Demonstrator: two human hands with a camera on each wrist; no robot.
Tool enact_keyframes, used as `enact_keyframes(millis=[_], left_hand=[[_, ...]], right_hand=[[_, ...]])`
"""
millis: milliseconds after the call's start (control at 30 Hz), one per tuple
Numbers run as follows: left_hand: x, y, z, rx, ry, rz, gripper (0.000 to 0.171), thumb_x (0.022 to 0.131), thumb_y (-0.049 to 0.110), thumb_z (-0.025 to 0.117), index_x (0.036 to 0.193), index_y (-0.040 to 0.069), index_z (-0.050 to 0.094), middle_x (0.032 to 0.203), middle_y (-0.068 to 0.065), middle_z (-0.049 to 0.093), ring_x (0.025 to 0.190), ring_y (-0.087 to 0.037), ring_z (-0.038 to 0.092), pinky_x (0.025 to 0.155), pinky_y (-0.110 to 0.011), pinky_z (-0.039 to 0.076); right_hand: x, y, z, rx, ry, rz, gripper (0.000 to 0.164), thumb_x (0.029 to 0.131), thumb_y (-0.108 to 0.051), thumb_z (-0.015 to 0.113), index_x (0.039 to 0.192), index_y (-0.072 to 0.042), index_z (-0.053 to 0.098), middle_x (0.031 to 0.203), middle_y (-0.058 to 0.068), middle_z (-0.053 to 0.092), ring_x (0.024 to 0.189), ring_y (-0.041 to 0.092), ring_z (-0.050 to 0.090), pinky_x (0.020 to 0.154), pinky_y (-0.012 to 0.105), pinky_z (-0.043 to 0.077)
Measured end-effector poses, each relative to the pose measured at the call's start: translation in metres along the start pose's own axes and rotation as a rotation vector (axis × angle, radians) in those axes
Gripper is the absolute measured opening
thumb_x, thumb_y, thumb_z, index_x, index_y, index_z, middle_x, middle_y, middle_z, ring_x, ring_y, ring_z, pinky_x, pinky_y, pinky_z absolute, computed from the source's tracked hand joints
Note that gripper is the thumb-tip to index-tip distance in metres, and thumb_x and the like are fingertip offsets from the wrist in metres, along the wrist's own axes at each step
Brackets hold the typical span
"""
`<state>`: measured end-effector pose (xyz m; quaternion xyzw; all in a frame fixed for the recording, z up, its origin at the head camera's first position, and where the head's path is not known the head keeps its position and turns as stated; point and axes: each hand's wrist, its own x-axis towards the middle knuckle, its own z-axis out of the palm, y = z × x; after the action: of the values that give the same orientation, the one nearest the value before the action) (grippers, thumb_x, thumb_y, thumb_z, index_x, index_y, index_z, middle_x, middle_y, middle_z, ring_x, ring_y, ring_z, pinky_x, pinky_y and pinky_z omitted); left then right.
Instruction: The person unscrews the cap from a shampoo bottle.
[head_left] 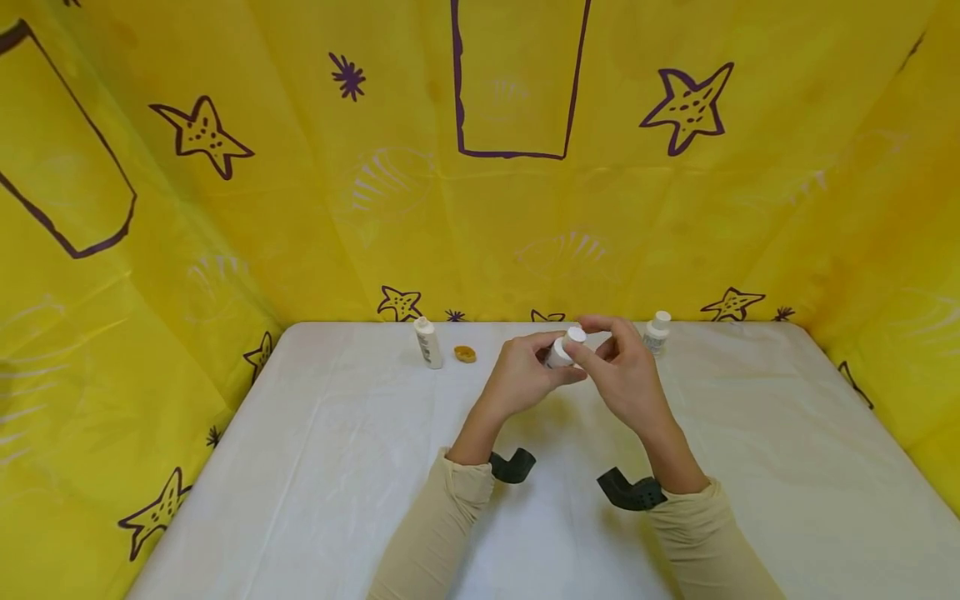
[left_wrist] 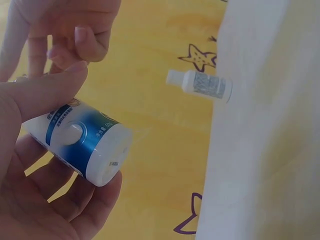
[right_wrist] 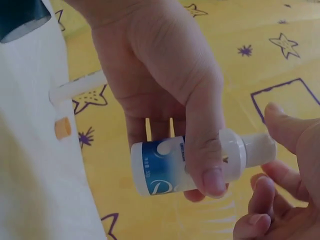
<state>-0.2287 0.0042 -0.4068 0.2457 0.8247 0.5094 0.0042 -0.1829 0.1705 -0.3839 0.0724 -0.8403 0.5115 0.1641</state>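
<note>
My left hand (head_left: 517, 375) grips a small white bottle (left_wrist: 80, 142) with a blue band round its lower part, thumb over its side. In the right wrist view the bottle lies sideways, its white cap (right_wrist: 260, 150) pointing right. Beside the cap is my right hand (head_left: 626, 379), its thumb (right_wrist: 280, 120) spread apart from partly curled fingers (right_wrist: 262, 197). A gap shows between that thumb and the cap; whether a finger touches the cap is hard to tell. From the left wrist view the cap is hidden behind my left hand.
A slim white bottle (head_left: 428, 343) stands at the table's back, left of my hands, with a small orange round piece (head_left: 465, 355) beside it. Another small white bottle (head_left: 656, 333) stands behind my right hand. Yellow patterned cloth (head_left: 300, 208) rises behind the white table (head_left: 315, 467).
</note>
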Motion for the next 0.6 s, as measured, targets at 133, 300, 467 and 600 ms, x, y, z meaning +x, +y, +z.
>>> enact_keyframes(millis=[133,300,467,600], left_hand=[[0.0006,0.0003,0.0034,-0.006,-0.021,0.018,0.02,0.082,0.037,0.086,0.094,0.03,0.073,0.072,0.009,0.057,0.067,-0.009,0.052,0.06,-0.022,0.043],[-0.0002,0.0021,0.0034,-0.001,-0.03,0.019,0.023,0.081,0.037,0.087,0.099,0.031,0.075,0.087,0.012,0.07,0.078,-0.009,0.061,0.065,-0.023,0.051],[-0.0022,0.0025,0.0003,0.008,-0.027,0.008,0.036,0.08,0.034,0.088,0.113,0.029,0.076,0.103,0.008,0.075,0.087,-0.01,0.065,0.073,-0.024,0.055],[-0.0032,0.0023,-0.0023,0.009,-0.031,0.013,0.039,0.08,0.032,0.088,0.117,0.025,0.075,0.109,0.006,0.075,0.091,-0.01,0.067,0.077,-0.023,0.056]], right_hand=[[-0.0007,0.001,-0.0001,-0.027,0.036,0.018,0.036,0.091,-0.026,0.079,0.117,-0.005,0.066,0.104,0.011,0.06,0.074,0.015,0.051,0.059,0.021,0.045],[-0.0024,0.0013,0.0015,-0.039,0.05,-0.037,0.03,0.089,-0.019,0.08,0.111,-0.004,0.066,0.092,0.01,0.058,0.069,0.014,0.05,0.056,0.022,0.045],[-0.0036,0.0018,0.0026,-0.038,0.031,-0.11,0.027,0.091,-0.016,0.077,0.114,-0.004,0.068,0.093,0.01,0.058,0.066,0.012,0.047,0.054,0.022,0.043],[-0.0044,0.0011,-0.0007,-0.034,-0.011,-0.167,0.03,0.094,-0.01,0.073,0.123,-0.006,0.07,0.096,0.01,0.06,0.064,0.012,0.046,0.054,0.022,0.042]])
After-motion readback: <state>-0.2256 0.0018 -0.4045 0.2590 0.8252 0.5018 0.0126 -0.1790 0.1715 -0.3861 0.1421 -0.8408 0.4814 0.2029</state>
